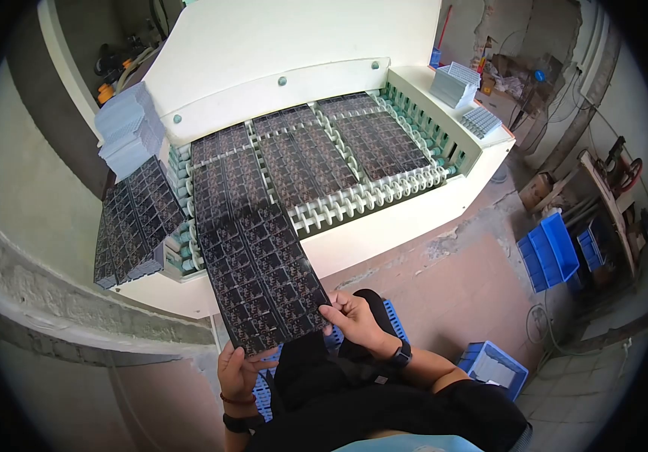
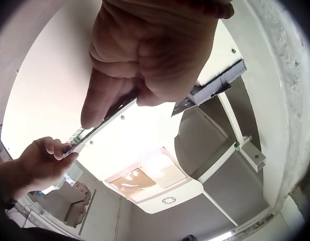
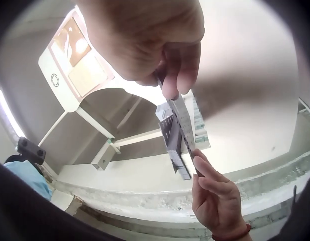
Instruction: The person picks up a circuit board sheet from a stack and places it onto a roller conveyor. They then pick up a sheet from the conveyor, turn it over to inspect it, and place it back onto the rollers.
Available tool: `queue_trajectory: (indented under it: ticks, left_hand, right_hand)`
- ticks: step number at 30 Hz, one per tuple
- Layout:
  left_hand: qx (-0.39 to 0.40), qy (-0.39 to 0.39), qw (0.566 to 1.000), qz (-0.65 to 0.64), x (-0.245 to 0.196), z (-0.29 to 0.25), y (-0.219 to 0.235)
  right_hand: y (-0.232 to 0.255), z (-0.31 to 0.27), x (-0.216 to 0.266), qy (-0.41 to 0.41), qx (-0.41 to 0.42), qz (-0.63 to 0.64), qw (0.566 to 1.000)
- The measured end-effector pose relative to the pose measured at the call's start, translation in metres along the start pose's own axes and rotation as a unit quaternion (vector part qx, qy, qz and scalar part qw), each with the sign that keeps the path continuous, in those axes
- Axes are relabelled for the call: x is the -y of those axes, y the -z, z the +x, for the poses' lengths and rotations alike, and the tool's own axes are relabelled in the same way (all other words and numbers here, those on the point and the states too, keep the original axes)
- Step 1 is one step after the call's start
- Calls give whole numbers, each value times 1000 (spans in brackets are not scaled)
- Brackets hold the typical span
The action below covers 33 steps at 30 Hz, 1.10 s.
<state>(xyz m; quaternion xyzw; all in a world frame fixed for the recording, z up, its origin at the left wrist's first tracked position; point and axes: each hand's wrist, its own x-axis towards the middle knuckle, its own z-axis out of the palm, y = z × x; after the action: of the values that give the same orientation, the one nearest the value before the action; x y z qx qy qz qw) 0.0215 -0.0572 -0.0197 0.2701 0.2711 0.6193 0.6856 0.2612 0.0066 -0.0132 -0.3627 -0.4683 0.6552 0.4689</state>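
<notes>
A black printed circuit board panel (image 1: pixel 263 279), patterned with repeating units, is held by both hands at its near end. My left hand (image 1: pixel 239 371) pinches the near left corner, thumb on top and fingers beneath. At the near right corner my right hand (image 1: pixel 355 320) grips the edge with its thumb over the face. The panel's far end overlaps another panel (image 1: pixel 230 181) on the conveyor rollers (image 1: pixel 373 197). In the right wrist view the held panel (image 3: pixel 182 123) appears edge-on between the two hands.
More panels (image 1: pixel 305 162) lie in rows on the rollers under the cream machine hood (image 1: pixel 286 45). A stack of dark panels (image 1: pixel 139 218) leans at the left, with pale racks (image 1: pixel 129 128) behind. Blue bins (image 1: pixel 548 252) stand at the right; a blue crate (image 1: pixel 493 368) is on the floor.
</notes>
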Motion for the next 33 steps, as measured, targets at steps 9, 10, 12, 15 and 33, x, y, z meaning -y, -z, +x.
queue_trajectory:
  ticks: [9, 10, 12, 15, 33]
  left_hand:
    - [-19, 22, 999, 21, -2, -4, -1]
    - [-24, 18, 999, 21, -3, -4, -1]
    - [-26, 33, 999, 21, -2, -4, -1]
    - [-19, 27, 999, 21, -2, -4, -2]
    - [-53, 30, 997, 40, -2, 0, 4]
  right_hand:
    - [-1, -2, 0, -12, -8, -32, 999]
    - [-1, -2, -3, -14, -3, -32, 999]
    - [1, -2, -10, 6, -5, -36, 999]
    - [2, -3, -10, 4, -2, -32, 999]
    - [5, 3, -6, -48, 7, -73, 996]
